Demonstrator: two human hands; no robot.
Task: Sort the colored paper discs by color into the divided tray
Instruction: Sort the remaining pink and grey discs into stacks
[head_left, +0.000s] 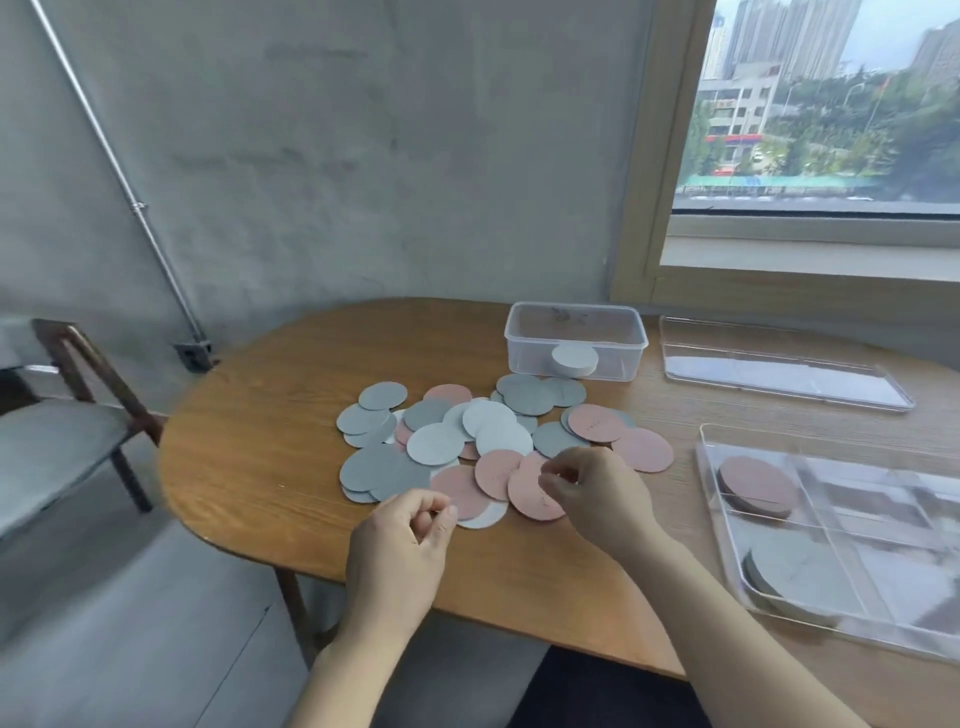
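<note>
Paper discs (498, 441), thin and flat, pink, grey and white, lie in a loose overlapping heap mid-bench (249, 467). Judgement: near weightless, floppy, easy to crease, and they will cling or slide as a pair, so lift one at an exposed edge, or slide it off the heap first.

Divided tray (711, 499) sits at 3 o'clock from the heap: pink stack (756, 486) in the far-left cell, grey stack (795, 577) in the near-left cell, touching no loose discs. Clear tub (576, 340) at 12 o'clock holds a white stack (574, 359). Clear lid (779, 364) at 1 o'clock.

Left hand (400, 551) at the heap's 6 o'clock edge, fingers curled, thumb and forefinger nearly closed; cannot tell if it holds anything. Right hand (597, 493) over the pink discs at 5 o'clock, fingertips pinched at a pink disc (535, 496); grip not clear.
</note>
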